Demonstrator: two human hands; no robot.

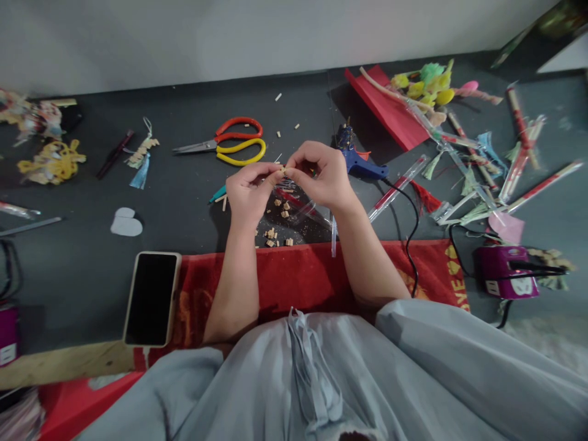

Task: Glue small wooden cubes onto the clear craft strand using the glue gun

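My left hand (pixel 252 191) and my right hand (pixel 321 173) meet over the middle of the dark table. Thumbs and fingertips of both are pinched on a small pale wooden piece (pixel 284 172), mostly hidden by the fingers. Just below them lie little clusters of cut wooden bits (pixel 285 210) among crumbs. Left of my hands are scissors (pixel 239 142) with one red and one yellow handle. A blue glue gun (pixel 361 160) rests right beside my right hand, its black cord curving down toward me.
A red towel (pixel 303 272) covers the near edge, with a phone (pixel 152 299) at its left. Red paper (pixel 386 110), plastic-wrapped sticks (pixel 521 147) and tassels crowd the right side, near a purple power block (pixel 505 271). A tasselled charm (pixel 142 153) lies left.
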